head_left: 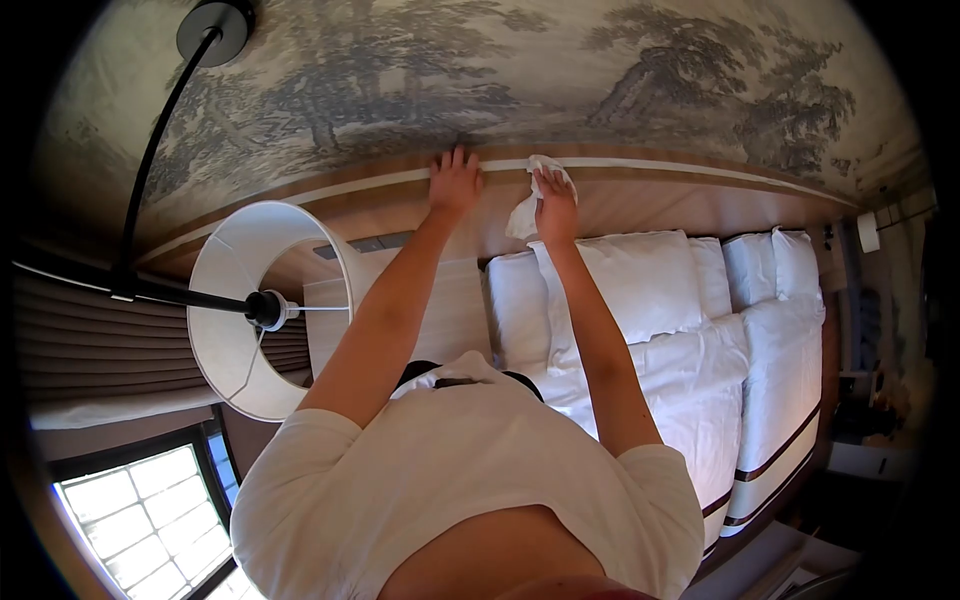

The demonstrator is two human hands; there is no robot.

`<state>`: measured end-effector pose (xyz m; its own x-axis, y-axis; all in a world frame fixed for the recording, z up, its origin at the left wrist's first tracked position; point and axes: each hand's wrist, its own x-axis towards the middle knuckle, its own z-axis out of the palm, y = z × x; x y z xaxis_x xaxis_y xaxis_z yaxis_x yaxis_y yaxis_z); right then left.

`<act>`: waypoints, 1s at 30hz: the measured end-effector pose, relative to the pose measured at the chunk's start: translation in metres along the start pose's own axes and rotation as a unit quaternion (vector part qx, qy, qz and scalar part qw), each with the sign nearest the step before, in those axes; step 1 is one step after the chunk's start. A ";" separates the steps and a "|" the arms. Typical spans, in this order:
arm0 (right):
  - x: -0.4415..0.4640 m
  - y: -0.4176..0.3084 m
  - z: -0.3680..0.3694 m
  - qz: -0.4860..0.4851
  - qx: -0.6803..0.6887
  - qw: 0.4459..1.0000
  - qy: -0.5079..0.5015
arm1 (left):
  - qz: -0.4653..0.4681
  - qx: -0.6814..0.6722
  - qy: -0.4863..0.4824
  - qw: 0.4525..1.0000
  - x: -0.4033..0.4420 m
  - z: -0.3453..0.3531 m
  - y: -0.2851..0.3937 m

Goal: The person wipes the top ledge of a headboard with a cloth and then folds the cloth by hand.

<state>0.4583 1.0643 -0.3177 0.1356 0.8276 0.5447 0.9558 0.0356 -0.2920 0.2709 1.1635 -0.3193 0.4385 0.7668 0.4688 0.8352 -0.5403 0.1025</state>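
Observation:
My right hand (557, 208) grips a white cloth (524, 218) against the top of the wooden headboard ledge (660, 200). Part of the cloth hangs down below the fingers, and a bit sticks up above them. To its left, my left hand (456, 184) rests on the same ledge with fingers spread, holding nothing. A pale strip (390, 181) runs along the ledge under both hands. Behind it rises a wall covering (400, 80) with grey painted trees.
A white lampshade (225, 300) on a black arm (150, 170) hangs close to my left arm. Below the ledge are a bedside table (455, 300) and beds with white pillows (640, 285). Dark curtains (100, 345) and a bright window (145, 510) lie at left.

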 end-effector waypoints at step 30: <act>0.011 -0.016 0.008 -0.005 -0.003 0.996 -0.085 | 0.009 0.003 0.000 1.000 0.000 0.003 0.000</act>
<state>0.4424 1.0773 -0.3134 0.0805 0.9102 0.4063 0.9584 0.0414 -0.2826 0.2721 1.1647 -0.3214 0.4533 0.7569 0.4707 0.8293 -0.5517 0.0885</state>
